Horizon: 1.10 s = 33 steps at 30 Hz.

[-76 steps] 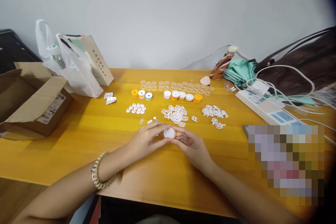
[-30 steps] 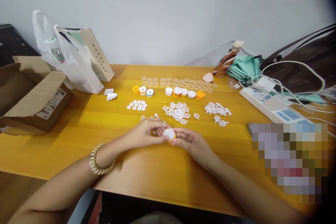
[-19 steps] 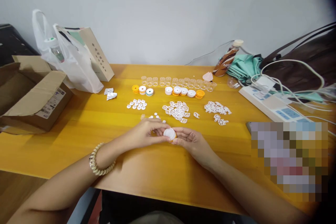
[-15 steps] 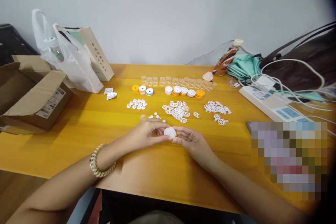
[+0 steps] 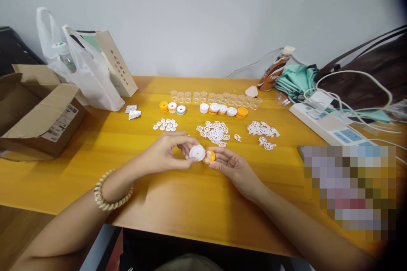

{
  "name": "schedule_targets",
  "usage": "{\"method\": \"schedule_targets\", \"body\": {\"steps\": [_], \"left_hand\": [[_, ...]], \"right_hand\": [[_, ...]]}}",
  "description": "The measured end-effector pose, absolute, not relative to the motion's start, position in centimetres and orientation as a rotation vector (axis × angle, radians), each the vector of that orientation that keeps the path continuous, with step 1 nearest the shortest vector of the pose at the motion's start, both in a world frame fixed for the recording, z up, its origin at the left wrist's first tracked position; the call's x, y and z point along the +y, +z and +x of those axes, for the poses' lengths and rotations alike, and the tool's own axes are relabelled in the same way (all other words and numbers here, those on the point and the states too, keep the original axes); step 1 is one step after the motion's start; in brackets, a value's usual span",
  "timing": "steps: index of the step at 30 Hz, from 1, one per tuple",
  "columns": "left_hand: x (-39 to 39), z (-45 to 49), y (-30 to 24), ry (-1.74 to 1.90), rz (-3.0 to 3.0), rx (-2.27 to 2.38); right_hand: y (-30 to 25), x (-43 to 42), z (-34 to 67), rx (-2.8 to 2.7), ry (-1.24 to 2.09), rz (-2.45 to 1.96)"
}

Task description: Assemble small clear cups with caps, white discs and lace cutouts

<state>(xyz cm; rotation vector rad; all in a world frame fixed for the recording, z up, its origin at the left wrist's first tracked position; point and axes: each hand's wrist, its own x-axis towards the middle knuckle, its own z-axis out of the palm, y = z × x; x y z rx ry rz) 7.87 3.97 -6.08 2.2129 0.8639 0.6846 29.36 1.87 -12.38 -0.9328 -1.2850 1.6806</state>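
Between thumb and fingers, my left hand (image 5: 179, 150) pinches a round white plastic cap (image 5: 197, 152) with a small mark at its centre. My right hand (image 5: 231, 167) is closed on a small orange cup-shaped piece (image 5: 209, 156) with pale round bits inside. The two pieces sit side by side just above the table, their edges close; I cannot tell whether they touch. Beyond my hands lie a pile of white openwork plastic pieces (image 5: 216, 133) and a group of small white knobs (image 5: 165, 125). Some small parts near my left hand are hidden by it.
Clear plastic cups (image 5: 203, 97) stand in a row at the back, behind white and orange caps (image 5: 223, 110). More openwork pieces (image 5: 262, 129) lie right. A cardboard box (image 5: 41, 123) and plastic bag (image 5: 92, 72) are left; a power strip (image 5: 330, 129) and bottle (image 5: 275, 70) are right.
The white cap, earlier over the orange piece, has moved left with my left hand. The orange piece in my right hand now shows its inside with pale bits.
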Motion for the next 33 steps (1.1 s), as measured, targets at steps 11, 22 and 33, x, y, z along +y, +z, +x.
{"method": "schedule_targets", "body": {"steps": [11, 22, 33], "left_hand": [[2.7, 8.4, -7.9, 0.196, 2.52, 0.73], [3.7, 9.7, -9.0, 0.695, 2.548, 0.82], [4.5, 9.4, -8.9, 0.306, 2.944, 0.599]], "right_hand": [[-12.7, 2.3, 29.7, -1.295, 1.681, -0.986], [-12.6, 2.1, 29.3, -1.361, 1.724, -0.928], [-12.2, 1.5, 29.0, -1.57, 1.733, -0.834]]}}
